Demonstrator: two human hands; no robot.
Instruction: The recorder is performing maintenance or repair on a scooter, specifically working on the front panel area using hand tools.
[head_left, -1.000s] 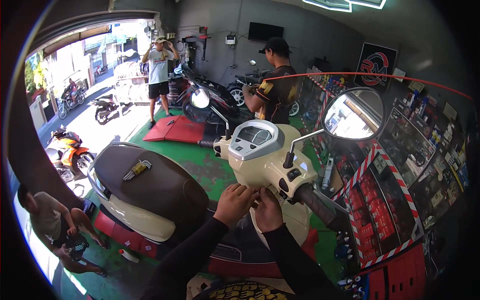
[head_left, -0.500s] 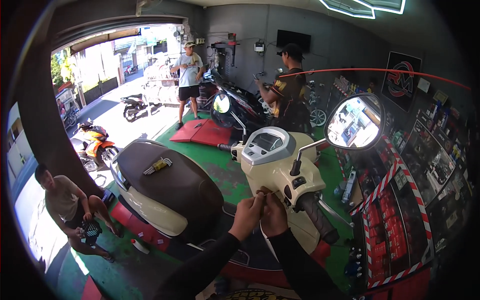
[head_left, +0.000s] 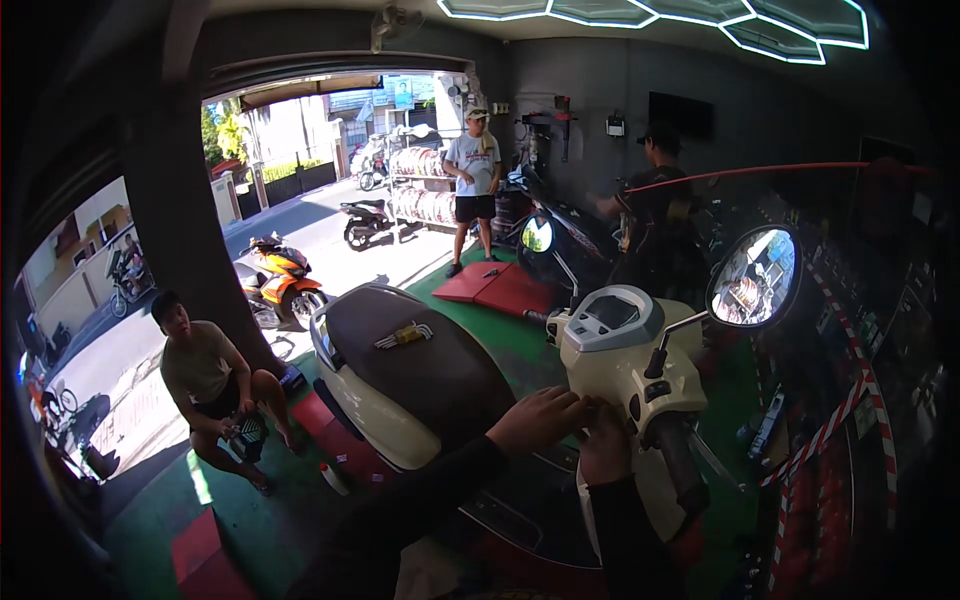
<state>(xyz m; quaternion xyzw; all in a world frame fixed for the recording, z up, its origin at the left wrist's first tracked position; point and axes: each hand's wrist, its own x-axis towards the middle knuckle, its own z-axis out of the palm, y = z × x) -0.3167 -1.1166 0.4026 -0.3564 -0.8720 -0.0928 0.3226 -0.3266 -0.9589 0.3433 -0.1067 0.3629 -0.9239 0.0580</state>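
Observation:
A cream scooter [head_left: 612, 362] with a grey instrument cluster stands in front of me. My left hand [head_left: 542, 418] and my right hand [head_left: 606, 446] meet fingertip to fingertip just behind its front cowl, below the right handlebar grip [head_left: 676, 455]. Both hands are closed in a pinch. Whatever is between the fingers is too small and too hidden to make out. On the dark brown seat [head_left: 415, 365] lies a set of hex keys [head_left: 403, 335] in a yellow holder. A round mirror [head_left: 752, 280] rises on a stalk from the handlebar.
A person [head_left: 215, 385] squats at the left holding a dark part. Two more people, one in a white shirt [head_left: 474, 165] and one in dark clothes [head_left: 660, 210], stand beyond the scooter near a dark motorcycle [head_left: 570, 240]. Red ramps [head_left: 492, 290] lie on the green floor.
The view has swung left, so the scooter and people sit further right. My hands stay together by the cowl, the left one now lying flatter. The person in dark clothes has turned.

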